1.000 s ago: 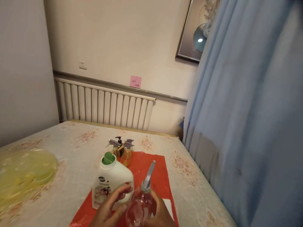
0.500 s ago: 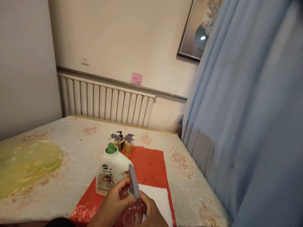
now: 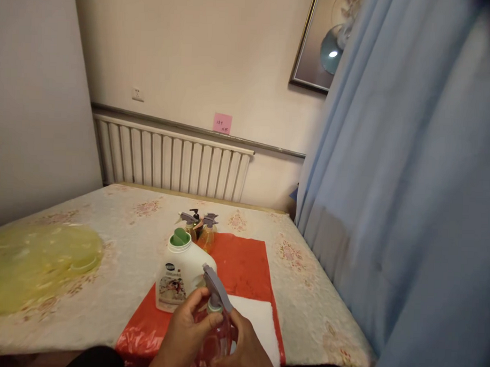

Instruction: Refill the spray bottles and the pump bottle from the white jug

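Both my hands hold a clear pink spray bottle (image 3: pixel 214 343) with a grey trigger head (image 3: pixel 214 287) at the bottom middle of the view. My left hand (image 3: pixel 183 334) grips its neck and left side, with the thumb by the collar. My right hand (image 3: pixel 245 350) wraps the bottle's right side. The trigger head points up and to the left. Just beyond stands a white detergent jug (image 3: pixel 178 277) with a green cap, on a red plastic sheet (image 3: pixel 242 266). A white cloth (image 3: pixel 254 320) lies on the sheet under my hands.
Several small amber spray and pump bottles (image 3: pixel 199 230) stand at the red sheet's far edge. A yellow translucent plastic piece (image 3: pixel 33 264) lies at the left of the floral tablecloth (image 3: pixel 118 238). A blue curtain (image 3: pixel 408 210) hangs close on the right; a radiator (image 3: pixel 169 165) lines the far wall.
The pink bottle came closer to me and its trigger head swung from pointing up-right to pointing up-left. The view shifted slightly, showing more of the near table edge.
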`<state>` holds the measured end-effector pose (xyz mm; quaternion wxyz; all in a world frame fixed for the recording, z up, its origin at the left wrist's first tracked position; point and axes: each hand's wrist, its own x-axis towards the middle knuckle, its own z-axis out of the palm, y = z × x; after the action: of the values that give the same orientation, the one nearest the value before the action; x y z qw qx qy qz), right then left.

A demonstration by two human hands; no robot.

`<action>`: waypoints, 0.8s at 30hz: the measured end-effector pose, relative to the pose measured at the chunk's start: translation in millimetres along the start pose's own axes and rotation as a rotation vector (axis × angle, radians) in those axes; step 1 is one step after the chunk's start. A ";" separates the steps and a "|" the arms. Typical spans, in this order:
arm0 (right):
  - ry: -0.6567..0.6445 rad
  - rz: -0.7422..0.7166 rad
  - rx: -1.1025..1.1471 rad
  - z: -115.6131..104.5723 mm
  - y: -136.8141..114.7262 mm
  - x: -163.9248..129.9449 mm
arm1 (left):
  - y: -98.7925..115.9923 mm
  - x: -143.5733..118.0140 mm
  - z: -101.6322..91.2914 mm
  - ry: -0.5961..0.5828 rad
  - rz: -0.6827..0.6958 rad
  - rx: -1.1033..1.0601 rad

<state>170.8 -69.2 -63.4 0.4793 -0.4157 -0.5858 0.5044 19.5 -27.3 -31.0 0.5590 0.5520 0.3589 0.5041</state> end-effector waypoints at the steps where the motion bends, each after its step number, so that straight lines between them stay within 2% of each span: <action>1: 0.006 0.002 -0.008 -0.5 1.2 0.6 | -0.7 -0.5 2.1 0.031 0.003 0.024; 4: 0.017 -0.002 -0.009 -2.0 1.8 1.4 | -1.3 -1.1 0.8 -0.002 0.013 0.067; 7: 0.015 -0.020 0.001 -2.8 -0.3 0.4 | 0.4 -1.0 -5.9 -0.160 0.024 0.094; 9: 0.004 -0.026 0.007 -2.7 -1.4 -0.7 | 2.9 -1.7 -6.5 -0.222 0.036 0.118; 11: -0.001 -0.024 0.013 -1.9 -2.0 -1.6 | 6.4 -4.1 -1.3 -0.182 0.043 0.123; 15: 0.007 0.002 0.005 1.1 -2.6 -2.3 | 13.2 -11.2 16.1 0.046 0.025 0.061; 17: 0.011 0.023 -0.005 1.9 -1.6 -2.5 | 14.4 -14.2 19.4 0.107 0.037 0.052; 19: 0.008 0.043 -0.012 1.5 1.1 -3.0 | 14.6 -16.1 16.0 0.052 0.057 0.054; 22: -0.006 0.039 -0.037 -0.3 6.5 -4.5 | 16.2 -17.8 4.4 -0.155 0.070 0.102; 24: -0.006 0.033 -0.057 -0.6 7.9 -5.4 | 18.5 -18.1 -1.2 -0.228 0.071 0.150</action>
<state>172.4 -73.2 -72.0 0.4570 -0.4371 -0.5946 0.4965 11.0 -46.6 -15.9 0.5352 0.6581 0.3099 0.4293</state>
